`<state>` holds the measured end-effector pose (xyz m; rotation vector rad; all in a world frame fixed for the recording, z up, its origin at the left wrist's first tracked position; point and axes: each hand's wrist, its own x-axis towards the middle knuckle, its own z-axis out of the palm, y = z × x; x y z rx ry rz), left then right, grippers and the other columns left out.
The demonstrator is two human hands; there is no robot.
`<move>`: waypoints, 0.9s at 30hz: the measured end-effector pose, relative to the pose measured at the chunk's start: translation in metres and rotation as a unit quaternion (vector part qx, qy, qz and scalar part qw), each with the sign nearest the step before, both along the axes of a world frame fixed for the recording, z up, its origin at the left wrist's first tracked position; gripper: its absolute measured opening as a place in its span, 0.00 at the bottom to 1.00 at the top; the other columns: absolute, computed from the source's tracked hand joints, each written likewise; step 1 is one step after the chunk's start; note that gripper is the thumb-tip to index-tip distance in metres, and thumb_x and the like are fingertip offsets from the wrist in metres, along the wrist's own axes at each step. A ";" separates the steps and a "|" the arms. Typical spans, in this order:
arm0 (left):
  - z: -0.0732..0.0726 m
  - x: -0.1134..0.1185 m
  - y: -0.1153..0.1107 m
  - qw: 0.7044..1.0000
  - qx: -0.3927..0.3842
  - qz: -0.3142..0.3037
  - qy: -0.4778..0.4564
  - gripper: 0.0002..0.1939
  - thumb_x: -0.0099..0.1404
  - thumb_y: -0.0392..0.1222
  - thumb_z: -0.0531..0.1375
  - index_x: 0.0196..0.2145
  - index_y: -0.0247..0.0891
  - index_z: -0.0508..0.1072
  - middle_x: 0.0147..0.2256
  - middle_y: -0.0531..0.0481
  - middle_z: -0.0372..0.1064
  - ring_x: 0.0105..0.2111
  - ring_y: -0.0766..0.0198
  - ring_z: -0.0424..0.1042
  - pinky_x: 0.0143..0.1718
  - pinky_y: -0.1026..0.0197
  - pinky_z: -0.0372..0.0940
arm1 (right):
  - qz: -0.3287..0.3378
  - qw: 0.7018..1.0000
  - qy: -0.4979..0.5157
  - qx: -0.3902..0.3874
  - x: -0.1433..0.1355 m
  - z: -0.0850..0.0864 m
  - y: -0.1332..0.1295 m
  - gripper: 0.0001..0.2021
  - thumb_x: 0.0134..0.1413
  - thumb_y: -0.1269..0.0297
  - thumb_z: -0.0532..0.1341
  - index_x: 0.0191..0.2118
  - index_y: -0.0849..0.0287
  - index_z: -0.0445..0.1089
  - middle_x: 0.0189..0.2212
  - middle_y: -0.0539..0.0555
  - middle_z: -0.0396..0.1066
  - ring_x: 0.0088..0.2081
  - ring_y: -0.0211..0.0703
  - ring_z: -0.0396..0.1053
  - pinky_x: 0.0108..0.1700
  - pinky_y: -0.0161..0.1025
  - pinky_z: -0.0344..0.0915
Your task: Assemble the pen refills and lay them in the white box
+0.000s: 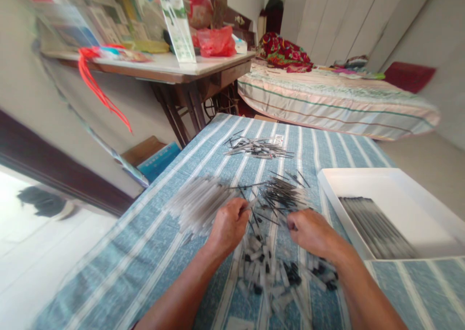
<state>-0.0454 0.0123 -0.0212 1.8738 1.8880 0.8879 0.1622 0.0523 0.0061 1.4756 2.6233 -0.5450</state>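
My left hand (229, 224) is closed in a pinch at the right end of a pile of whitish, translucent pen barrels (203, 204). A small pale piece seems to stick out at its fingertips, too blurred to name. My right hand (313, 232) is closed too, just below a heap of thin dark pen refills (279, 192); what its fingers hold is hidden. Between and below the hands lies a scatter of clear and black pen caps and small parts (267, 269). Farther back is another loose pile of thin dark and clear sticks (257, 148).
A white tray (428, 209) stands at the right, with a row of dark-looking pens (376, 228) along its left side. All this rests on a blue striped tablecloth (152, 252). Behind are a cluttered desk (218, 68) and a bed (337, 97).
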 end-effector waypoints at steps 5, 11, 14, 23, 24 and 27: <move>-0.001 -0.003 0.000 1.000 0.009 -0.003 0.005 0.03 0.57 0.34 0.54 0.28 0.37 0.67 0.25 0.54 0.63 0.25 0.67 0.64 0.29 0.66 0.57 | 0.016 0.992 0.099 -0.074 0.015 0.009 0.002 0.07 0.39 0.72 0.54 0.22 0.60 0.69 0.16 0.47 0.63 0.22 0.33 0.57 0.24 0.29 0.47; 0.002 -0.005 0.001 0.999 0.030 -0.013 0.009 0.03 0.57 0.35 0.54 0.29 0.37 0.68 0.28 0.52 0.66 0.28 0.66 0.66 0.31 0.65 0.59 | -0.002 0.990 0.120 -0.069 0.031 0.015 0.004 0.06 0.41 0.71 0.53 0.19 0.60 0.65 0.15 0.45 0.56 0.21 0.32 0.54 0.23 0.29 0.46; 0.006 -0.004 0.001 0.999 0.029 -0.026 0.016 0.04 0.57 0.34 0.54 0.28 0.37 0.67 0.27 0.52 0.65 0.28 0.66 0.66 0.32 0.65 0.59 | -0.015 0.993 0.113 -0.042 0.032 0.019 0.004 0.07 0.42 0.70 0.53 0.19 0.60 0.65 0.15 0.45 0.55 0.21 0.33 0.53 0.23 0.29 0.46; 0.006 -0.002 -0.001 0.997 0.034 -0.069 0.022 0.05 0.58 0.32 0.53 0.30 0.37 0.68 0.28 0.51 0.64 0.29 0.65 0.66 0.31 0.65 0.59 | -0.026 0.997 0.071 -0.027 0.030 0.024 0.006 0.08 0.43 0.73 0.54 0.20 0.60 0.68 0.16 0.46 0.60 0.22 0.34 0.56 0.24 0.30 0.47; 0.006 -0.002 -0.001 0.997 0.036 -0.072 0.022 0.06 0.58 0.32 0.53 0.30 0.37 0.69 0.28 0.51 0.64 0.29 0.65 0.66 0.31 0.65 0.59 | -0.026 0.997 0.068 -0.028 0.030 0.023 0.006 0.08 0.43 0.73 0.54 0.20 0.60 0.68 0.16 0.47 0.60 0.22 0.34 0.56 0.24 0.30 0.47; 0.006 -0.002 -0.001 0.996 0.040 -0.077 0.024 0.06 0.59 0.31 0.52 0.30 0.37 0.69 0.28 0.51 0.64 0.30 0.65 0.66 0.32 0.65 0.60 | -0.021 0.997 0.065 -0.027 0.030 0.022 0.006 0.08 0.42 0.73 0.54 0.20 0.59 0.68 0.16 0.47 0.60 0.22 0.35 0.57 0.24 0.30 0.47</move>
